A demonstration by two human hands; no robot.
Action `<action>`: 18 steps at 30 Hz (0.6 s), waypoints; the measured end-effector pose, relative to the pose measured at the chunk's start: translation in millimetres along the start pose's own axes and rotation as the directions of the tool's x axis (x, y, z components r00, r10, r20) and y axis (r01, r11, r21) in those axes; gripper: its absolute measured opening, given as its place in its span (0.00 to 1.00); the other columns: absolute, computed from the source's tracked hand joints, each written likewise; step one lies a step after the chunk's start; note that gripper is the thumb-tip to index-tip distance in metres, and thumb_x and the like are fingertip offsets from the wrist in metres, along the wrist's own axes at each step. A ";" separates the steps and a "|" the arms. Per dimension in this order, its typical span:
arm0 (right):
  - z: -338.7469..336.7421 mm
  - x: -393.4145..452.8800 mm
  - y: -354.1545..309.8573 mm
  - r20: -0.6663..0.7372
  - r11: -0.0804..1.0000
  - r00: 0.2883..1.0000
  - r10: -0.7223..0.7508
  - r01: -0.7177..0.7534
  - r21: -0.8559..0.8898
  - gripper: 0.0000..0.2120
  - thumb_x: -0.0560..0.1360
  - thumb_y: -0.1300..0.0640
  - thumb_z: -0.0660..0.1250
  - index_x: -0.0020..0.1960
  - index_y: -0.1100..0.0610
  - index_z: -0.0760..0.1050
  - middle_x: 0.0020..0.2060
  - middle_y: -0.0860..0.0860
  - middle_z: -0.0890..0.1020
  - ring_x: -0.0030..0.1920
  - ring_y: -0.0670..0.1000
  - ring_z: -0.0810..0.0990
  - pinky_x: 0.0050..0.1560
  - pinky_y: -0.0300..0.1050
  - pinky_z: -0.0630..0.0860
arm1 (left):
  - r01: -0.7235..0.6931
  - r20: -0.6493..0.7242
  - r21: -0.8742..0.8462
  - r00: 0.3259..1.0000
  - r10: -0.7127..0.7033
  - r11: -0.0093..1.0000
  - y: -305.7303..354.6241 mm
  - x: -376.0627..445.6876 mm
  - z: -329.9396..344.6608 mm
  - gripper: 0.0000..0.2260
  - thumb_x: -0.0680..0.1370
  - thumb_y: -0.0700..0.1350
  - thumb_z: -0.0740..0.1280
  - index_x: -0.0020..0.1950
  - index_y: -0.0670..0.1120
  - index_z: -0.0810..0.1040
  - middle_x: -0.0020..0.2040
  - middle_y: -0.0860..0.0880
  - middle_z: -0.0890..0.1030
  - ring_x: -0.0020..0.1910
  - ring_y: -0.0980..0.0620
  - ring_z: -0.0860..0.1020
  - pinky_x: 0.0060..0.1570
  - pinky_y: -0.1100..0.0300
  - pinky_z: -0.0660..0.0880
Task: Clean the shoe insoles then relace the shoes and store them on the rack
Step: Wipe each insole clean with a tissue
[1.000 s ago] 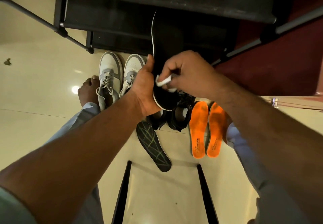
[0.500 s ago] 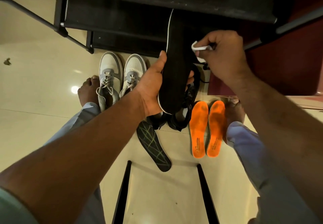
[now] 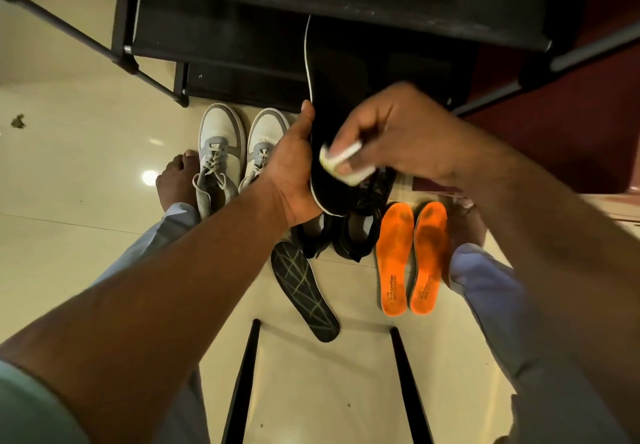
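Black foam fills my left hand [image 3: 291, 173]: its fingers are curled round the lower edge of the black insole [image 3: 329, 152], holding it upright in front of the dark shoe rack [image 3: 311, 0]. My right hand [image 3: 398, 138] pinches a folded white wipe [image 3: 341, 161] against the insole's face. On the floor [image 3: 69, 201] below lie a patterned insole [image 3: 304, 296], two orange insoles [image 3: 412, 256] side by side, black shoes [image 3: 346, 235] and grey-white sneakers [image 3: 239, 152].

Your black insole [image 3: 325, 104] stands upright, white-edged, heel down; white wipe [image 3: 341, 163] pressed against it.
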State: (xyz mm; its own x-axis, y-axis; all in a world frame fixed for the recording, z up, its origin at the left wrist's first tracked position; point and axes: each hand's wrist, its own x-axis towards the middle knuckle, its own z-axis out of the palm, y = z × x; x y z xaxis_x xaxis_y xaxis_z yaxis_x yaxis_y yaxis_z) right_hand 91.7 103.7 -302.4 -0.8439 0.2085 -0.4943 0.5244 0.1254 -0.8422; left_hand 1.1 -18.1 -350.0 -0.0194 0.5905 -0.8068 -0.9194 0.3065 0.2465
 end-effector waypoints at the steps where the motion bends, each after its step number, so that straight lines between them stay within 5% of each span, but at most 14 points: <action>1: -5.5 4.5 6.5 -0.224 1.000 0.975 -0.004 0.004 -0.002 0.10 0.68 0.65 0.75 0.42 0.51 0.81 0.38 0.44 0.83 0.41 0.40 0.82 0.44 0.36 0.79 | -0.006 -0.002 0.012 1.000 0.006 1.000 -2.2 1.2 -0.8 0.30 0.81 0.65 0.51 0.62 0.43 0.79 0.53 0.41 0.82 0.57 0.46 0.78 0.64 0.53 0.74; 3: -7.0 11.5 19.0 -0.526 0.994 0.847 -0.069 0.016 -0.106 0.09 0.69 0.63 0.74 0.44 0.50 0.82 0.39 0.41 0.82 0.41 0.38 0.81 0.44 0.35 0.76 | -0.006 0.014 0.064 1.000 0.005 0.998 -7.8 3.9 -2.0 0.30 0.82 0.65 0.50 0.68 0.43 0.76 0.59 0.39 0.79 0.62 0.44 0.75 0.72 0.51 0.66; 5: 6.9 13.2 25.3 -0.541 0.986 0.836 -0.098 0.008 -0.166 0.07 0.70 0.63 0.73 0.46 0.54 0.83 0.41 0.44 0.82 0.43 0.39 0.80 0.46 0.31 0.75 | 0.023 0.047 0.078 0.999 -0.027 0.997 -12.0 4.2 -0.8 0.30 0.82 0.65 0.51 0.70 0.44 0.74 0.64 0.38 0.76 0.65 0.43 0.74 0.74 0.49 0.64; 8: 31.4 8.5 22.0 -0.377 0.984 0.919 -0.114 0.051 -0.173 0.06 0.71 0.64 0.72 0.46 0.55 0.83 0.41 0.43 0.81 0.44 0.40 0.80 0.46 0.31 0.76 | 0.051 0.030 0.039 0.998 -0.053 0.998 -8.5 3.7 -3.5 0.29 0.81 0.65 0.54 0.63 0.42 0.78 0.58 0.41 0.79 0.61 0.44 0.77 0.69 0.50 0.70; 11: 38.9 4.9 11.2 -0.091 0.969 0.985 -0.148 0.126 -0.211 0.06 0.69 0.62 0.74 0.44 0.52 0.83 0.38 0.40 0.81 0.42 0.36 0.80 0.45 0.29 0.75 | 0.038 -0.021 0.020 0.999 -0.037 0.999 -0.4 2.8 -10.9 0.29 0.81 0.65 0.53 0.53 0.43 0.83 0.48 0.42 0.84 0.48 0.45 0.84 0.50 0.53 0.80; 13: 32.1 2.0 5.0 0.193 0.961 0.980 -0.057 0.106 -0.254 0.07 0.69 0.62 0.75 0.44 0.52 0.83 0.38 0.40 0.82 0.41 0.35 0.80 0.44 0.29 0.75 | 0.036 -0.022 0.002 0.999 -0.036 0.999 3.9 0.8 -12.1 0.30 0.81 0.66 0.53 0.54 0.44 0.84 0.50 0.43 0.84 0.48 0.45 0.84 0.51 0.52 0.79; 15: 17.8 0.3 3.4 0.293 0.945 0.956 -0.024 0.117 -0.305 0.08 0.69 0.62 0.75 0.45 0.52 0.83 0.37 0.39 0.82 0.42 0.36 0.80 0.44 0.28 0.75 | 0.046 0.001 -0.013 0.999 -0.046 0.999 4.9 0.9 -10.7 0.30 0.81 0.67 0.52 0.57 0.45 0.82 0.51 0.43 0.83 0.49 0.45 0.83 0.51 0.51 0.78; 18: -10.4 6.7 12.8 -0.148 0.968 0.984 -0.102 0.064 -0.241 0.10 0.68 0.62 0.75 0.47 0.50 0.82 0.41 0.41 0.83 0.42 0.38 0.81 0.46 0.28 0.74 | 0.032 0.030 0.006 0.999 -0.032 0.999 0.2 2.6 -9.9 0.30 0.82 0.65 0.51 0.63 0.43 0.78 0.54 0.42 0.82 0.50 0.46 0.81 0.56 0.51 0.76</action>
State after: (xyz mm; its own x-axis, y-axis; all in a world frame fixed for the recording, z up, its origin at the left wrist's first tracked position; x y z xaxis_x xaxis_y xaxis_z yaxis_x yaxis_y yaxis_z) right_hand 94.0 116.8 -314.2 -0.8667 0.3358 -0.3690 0.4814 0.3688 -0.7951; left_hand -3.0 -23.9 -357.3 0.0217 0.6027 -0.7977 -0.9171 0.3296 0.2241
